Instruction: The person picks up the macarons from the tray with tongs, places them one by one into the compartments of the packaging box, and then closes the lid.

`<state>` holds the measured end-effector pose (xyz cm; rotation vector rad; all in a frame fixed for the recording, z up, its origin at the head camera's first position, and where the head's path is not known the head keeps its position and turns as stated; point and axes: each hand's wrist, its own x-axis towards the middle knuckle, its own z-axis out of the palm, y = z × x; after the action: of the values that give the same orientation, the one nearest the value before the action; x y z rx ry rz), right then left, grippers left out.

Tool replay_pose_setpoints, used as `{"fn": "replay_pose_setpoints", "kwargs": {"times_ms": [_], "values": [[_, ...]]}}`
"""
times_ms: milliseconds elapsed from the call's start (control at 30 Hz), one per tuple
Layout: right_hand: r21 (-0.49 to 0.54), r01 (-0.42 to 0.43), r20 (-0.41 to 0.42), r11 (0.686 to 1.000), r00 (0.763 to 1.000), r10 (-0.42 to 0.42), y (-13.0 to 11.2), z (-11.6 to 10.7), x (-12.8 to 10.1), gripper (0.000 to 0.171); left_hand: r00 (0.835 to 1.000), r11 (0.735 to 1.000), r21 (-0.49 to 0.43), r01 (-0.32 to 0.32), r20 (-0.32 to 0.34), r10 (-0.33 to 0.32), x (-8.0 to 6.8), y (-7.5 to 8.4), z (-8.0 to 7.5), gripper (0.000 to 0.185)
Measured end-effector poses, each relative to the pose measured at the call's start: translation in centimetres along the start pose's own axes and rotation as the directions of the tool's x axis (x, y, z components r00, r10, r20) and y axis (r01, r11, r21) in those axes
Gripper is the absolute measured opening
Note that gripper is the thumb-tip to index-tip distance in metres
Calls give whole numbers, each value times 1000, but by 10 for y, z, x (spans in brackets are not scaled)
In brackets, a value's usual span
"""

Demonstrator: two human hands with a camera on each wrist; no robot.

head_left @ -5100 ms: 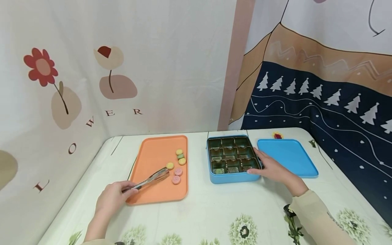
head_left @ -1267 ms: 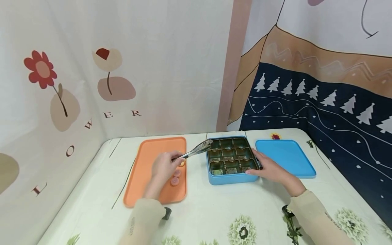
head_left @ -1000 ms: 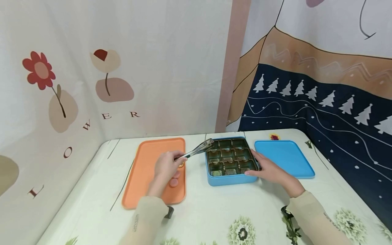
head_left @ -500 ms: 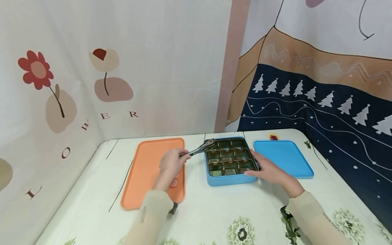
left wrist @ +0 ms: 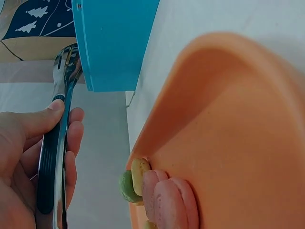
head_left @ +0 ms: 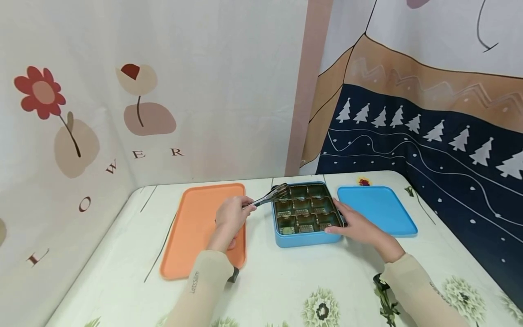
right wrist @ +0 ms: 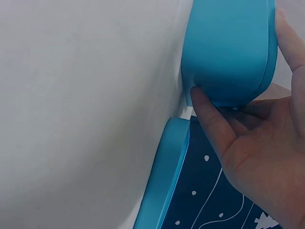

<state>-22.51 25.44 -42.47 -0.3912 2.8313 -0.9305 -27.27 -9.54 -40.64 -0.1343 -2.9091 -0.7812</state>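
Note:
My left hand [head_left: 231, 215] grips a pair of metal serving tongs [head_left: 265, 198] with dark handle grips. The tongs' head overlaps the back-left compartment of a blue box [head_left: 308, 239] with a dark nine-cell insert; I cannot tell whether it holds anything. A green macaron [head_left: 288, 230] sits in the front-left cell. My right hand [head_left: 359, 225] holds the box's right front corner, thumb by the front rim and fingers along the side. Under my left arm lies the orange tray [head_left: 192, 227]. Pink macarons [left wrist: 171, 202], a yellow macaron [left wrist: 140, 175] and a green one [left wrist: 127, 187] rest on it.
A flat blue lid [head_left: 377, 210] lies right of the box. Printed curtains [head_left: 229, 113] hang behind and on both sides of the table. A flower-patterned cloth [head_left: 269, 281] covers the table.
My left hand has carried the tongs from the orange tray rightward to the box's back-left cell, then slightly farther right. One yellow macaron left its earlier spot by the tongs. My right hand stays on the box.

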Motion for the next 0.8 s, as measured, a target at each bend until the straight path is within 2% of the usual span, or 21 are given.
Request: {"fn": "replay_pose_setpoints", "kwargs": {"times_ms": [167, 433, 800], "values": [[-4, 4, -1, 1000, 1000, -4, -1, -2, 0, 105, 1000, 1000, -1, 10, 1, -10, 0, 3, -2, 21], [-15, 7, -3, 1000, 1000, -7, -1, -1, 0, 105, 995, 996, -36, 85, 49, -83, -5, 2, -9, 26], [-13, 6, -7, 1000, 1000, -6, -2, -1, -2, 104, 999, 994, -106, 24, 24, -21, -20, -15, -25, 26]]}}
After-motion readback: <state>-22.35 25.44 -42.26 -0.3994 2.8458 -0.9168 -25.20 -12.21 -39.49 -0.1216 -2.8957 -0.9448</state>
